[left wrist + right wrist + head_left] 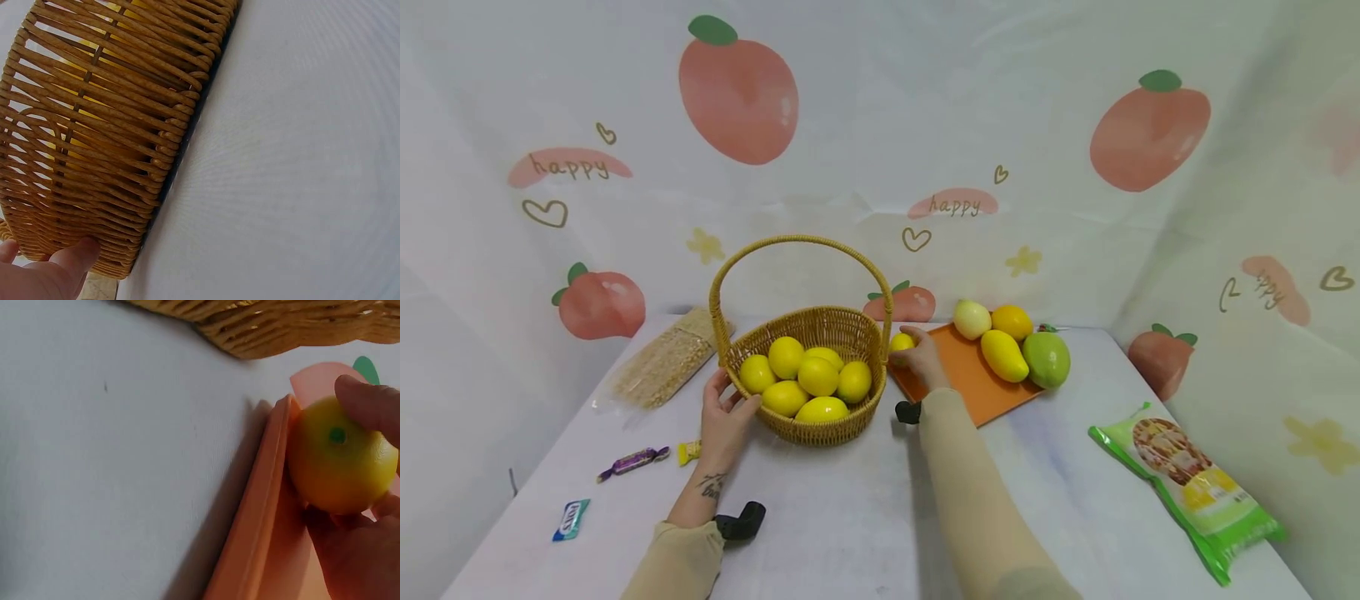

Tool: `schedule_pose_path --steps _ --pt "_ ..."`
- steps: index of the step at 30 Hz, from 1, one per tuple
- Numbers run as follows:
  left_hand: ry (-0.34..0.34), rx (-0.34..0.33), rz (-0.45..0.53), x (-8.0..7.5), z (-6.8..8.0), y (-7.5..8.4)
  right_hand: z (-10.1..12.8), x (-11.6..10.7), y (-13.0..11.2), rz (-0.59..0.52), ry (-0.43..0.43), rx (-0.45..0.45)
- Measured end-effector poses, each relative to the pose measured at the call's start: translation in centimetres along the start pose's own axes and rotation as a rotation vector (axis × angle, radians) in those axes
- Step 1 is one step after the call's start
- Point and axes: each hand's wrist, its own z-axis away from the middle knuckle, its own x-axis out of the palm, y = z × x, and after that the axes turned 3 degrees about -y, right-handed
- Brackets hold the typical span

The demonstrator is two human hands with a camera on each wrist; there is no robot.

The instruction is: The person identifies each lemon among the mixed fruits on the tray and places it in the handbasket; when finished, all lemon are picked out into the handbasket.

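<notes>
A tall-handled wicker basket [823, 432] stands left of the table's middle, holding several yellow lemons [817, 377]. My left hand [724, 421] holds the basket's outer left side; in the left wrist view its thumb [78, 253] presses against the weave, while the other fingers are partly hidden. My right hand [921, 362] grips a single lemon [340, 456], round with a green spot at its end, at the left corner of the orange tray [955, 367]. In the right wrist view the thumb lies over the lemon, with fingers beneath it, beside the tray's raised rim.
On the tray's far side sit a pale round fruit [972, 320], an orange [1012, 322], a mango [1004, 356] and a green fruit [1047, 360]. A green snack bag [1195, 492] lies right. Left are a clear-ended packet [662, 367] and wrapped candies [633, 462]. Printed cloth walls surround the table.
</notes>
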Motion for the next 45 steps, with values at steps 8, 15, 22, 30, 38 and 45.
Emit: schedule_pose_path --steps 8,15,22,30,38,45 --pt "0.007 -0.006 0.005 0.0 -0.1 -0.1 0.5 -2.1 -1.0 -0.067 -0.019 -0.023" --pt "0.005 0.005 0.000 0.0 -0.2 -0.2 0.5 -5.9 -3.5 -0.193 -0.090 -0.137" --pt "0.003 0.002 -0.002 0.1 -0.1 -0.2 3.3 -9.2 -5.9 -0.186 -0.165 -0.231" --pt "0.000 -0.001 0.011 0.1 -0.1 0.1 8.6 -8.0 -5.9 -0.233 -0.396 -0.356" --pt "0.005 -0.006 0.005 0.1 -0.2 0.0 11.1 -0.3 -7.3 -0.274 -0.628 -0.415" --pt "0.006 -0.014 0.005 0.0 -0.2 -0.1 9.1 6.9 -11.8 -0.223 -0.642 -0.418"
